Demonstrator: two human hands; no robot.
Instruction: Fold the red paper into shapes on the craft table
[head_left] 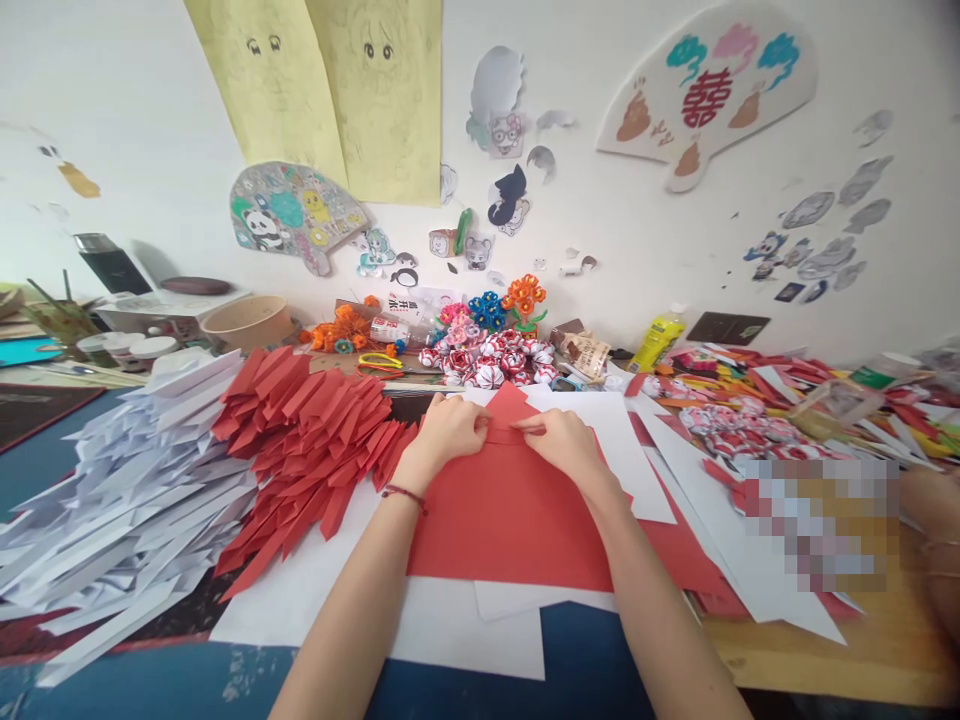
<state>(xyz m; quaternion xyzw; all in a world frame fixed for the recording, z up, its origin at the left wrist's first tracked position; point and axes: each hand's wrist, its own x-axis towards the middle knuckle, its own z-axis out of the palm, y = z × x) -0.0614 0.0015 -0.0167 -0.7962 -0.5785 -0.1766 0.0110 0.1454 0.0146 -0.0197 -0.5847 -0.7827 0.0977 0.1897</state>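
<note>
Two bare hands work close together over a big red sheet [510,520], and from where I stand a small folded red paper [510,410] sits right between them, at the sheet's far edge. The left hand [454,425] has its fingers curled in at the paper's left side, a dark red bracelet [405,494] round that wrist. The right hand [562,440] comes in from the other side, index finger reaching onto the paper. Whether either one is pinching it or just pressing it down, I can't tell from here.

White sheets [469,640] stick out from under the red one, toward the person and to both sides. Left of the left hand there's a heap of folded red strips [307,430], and farther left, a bigger heap of white strips [142,500]. Just beyond the hands I see red-and-white paper flowers [502,360], with blue flowers [487,311] and orange ones behind, and yellow-handled scissors [380,362] off to their left. Past the right hand, a yellow bottle [660,338] leans near the wall. Well to the right, another person's hand [934,500] shows, blurred, at the edge of view.
</note>
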